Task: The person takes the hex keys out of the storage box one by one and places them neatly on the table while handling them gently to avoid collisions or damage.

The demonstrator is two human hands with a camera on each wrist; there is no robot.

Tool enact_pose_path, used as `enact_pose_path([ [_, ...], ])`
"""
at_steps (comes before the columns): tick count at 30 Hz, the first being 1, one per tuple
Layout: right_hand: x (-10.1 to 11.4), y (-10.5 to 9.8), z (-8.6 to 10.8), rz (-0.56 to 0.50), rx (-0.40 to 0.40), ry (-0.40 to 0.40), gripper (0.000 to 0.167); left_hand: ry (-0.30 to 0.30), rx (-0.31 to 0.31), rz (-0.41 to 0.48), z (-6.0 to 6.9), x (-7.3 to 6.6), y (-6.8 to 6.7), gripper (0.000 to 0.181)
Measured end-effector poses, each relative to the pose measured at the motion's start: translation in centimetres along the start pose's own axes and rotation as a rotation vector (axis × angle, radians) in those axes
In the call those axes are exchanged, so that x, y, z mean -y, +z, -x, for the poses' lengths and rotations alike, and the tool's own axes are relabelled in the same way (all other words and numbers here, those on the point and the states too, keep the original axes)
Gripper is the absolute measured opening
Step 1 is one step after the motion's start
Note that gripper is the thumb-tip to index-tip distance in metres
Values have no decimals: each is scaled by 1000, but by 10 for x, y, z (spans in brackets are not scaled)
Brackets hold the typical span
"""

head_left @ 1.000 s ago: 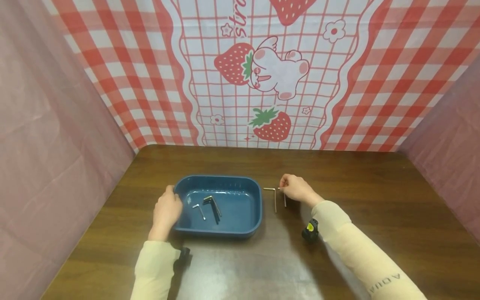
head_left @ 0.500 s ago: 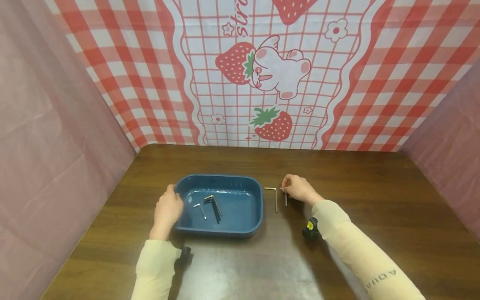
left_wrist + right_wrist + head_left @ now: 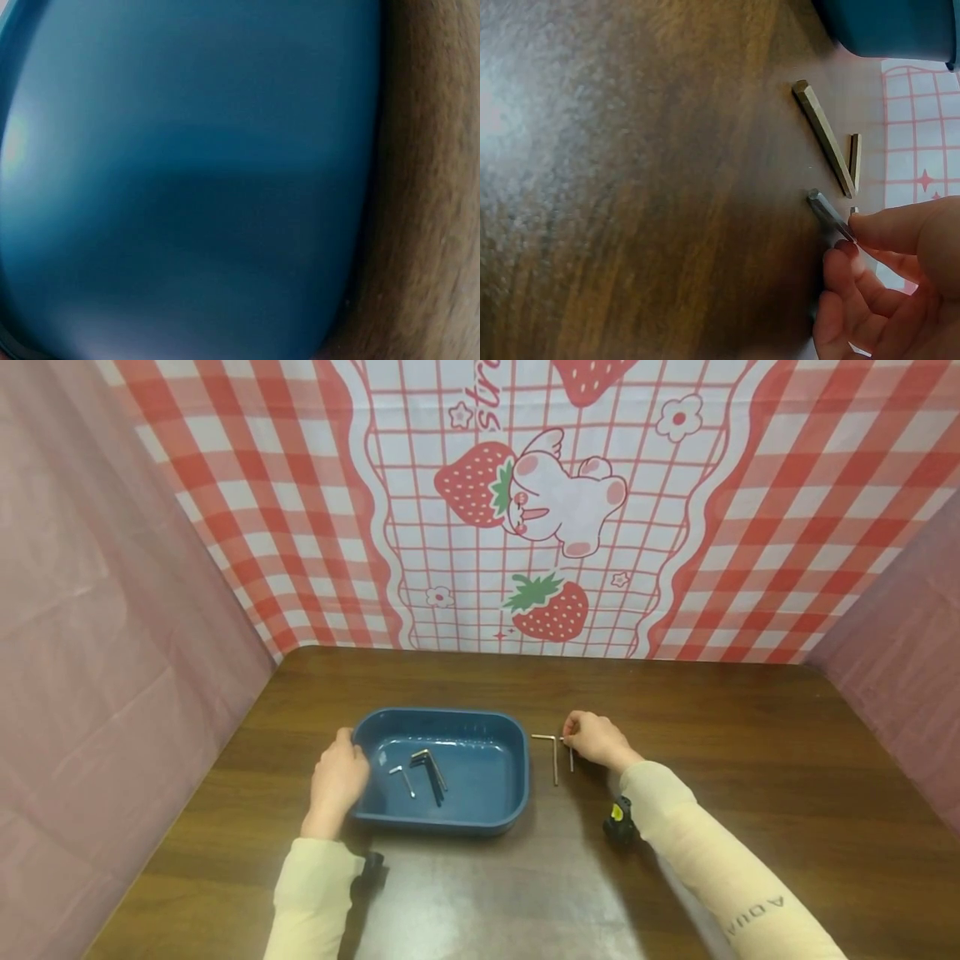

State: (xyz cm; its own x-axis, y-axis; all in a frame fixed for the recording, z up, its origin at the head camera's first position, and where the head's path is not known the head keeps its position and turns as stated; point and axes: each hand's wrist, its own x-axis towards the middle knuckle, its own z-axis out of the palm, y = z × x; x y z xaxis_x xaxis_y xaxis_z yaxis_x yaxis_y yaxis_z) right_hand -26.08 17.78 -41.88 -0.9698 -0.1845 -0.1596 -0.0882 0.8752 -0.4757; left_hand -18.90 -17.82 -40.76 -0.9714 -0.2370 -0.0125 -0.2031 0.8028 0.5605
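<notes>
At the left end of a blue plastic tray (image 3: 517, 777), my left hand (image 3: 339, 777) grips the rim. Its fingers do not show in the left wrist view, where the tray wall (image 3: 187, 225) fills most of the picture. My right hand (image 3: 596, 739) pinches a small silver hex key (image 3: 829, 214) by its bend between thumb and fingers, its long arm pointing towards me, low over the table. Just left of it a larger bronze-coloured hex key (image 3: 555, 760) lies on the table, apart from the tray. Inside the tray are a small silver hex key (image 3: 406, 783) and a few darker hex keys (image 3: 435, 772) close together.
The brown wooden table (image 3: 712, 727) extends around the tray on all sides. Behind it hangs a red-and-white checked cloth (image 3: 300, 527) with strawberries. Pink curtains (image 3: 112, 610) close off both sides. Each wrist wears a small black camera (image 3: 618, 820).
The head view has shifted slightly. Both hands stay in nearly the same places, and the right one still pinches the small hex key beside the larger one.
</notes>
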Motion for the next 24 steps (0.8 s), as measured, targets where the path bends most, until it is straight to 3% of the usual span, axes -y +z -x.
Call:
enact_pose_path([
  [10,1,3,1,46,-43,22,8,-1,-3,1,0,1,0,40],
  [24,-2,6,1,34,-68,24,7,2,-1,-2,-1,0,0,40],
])
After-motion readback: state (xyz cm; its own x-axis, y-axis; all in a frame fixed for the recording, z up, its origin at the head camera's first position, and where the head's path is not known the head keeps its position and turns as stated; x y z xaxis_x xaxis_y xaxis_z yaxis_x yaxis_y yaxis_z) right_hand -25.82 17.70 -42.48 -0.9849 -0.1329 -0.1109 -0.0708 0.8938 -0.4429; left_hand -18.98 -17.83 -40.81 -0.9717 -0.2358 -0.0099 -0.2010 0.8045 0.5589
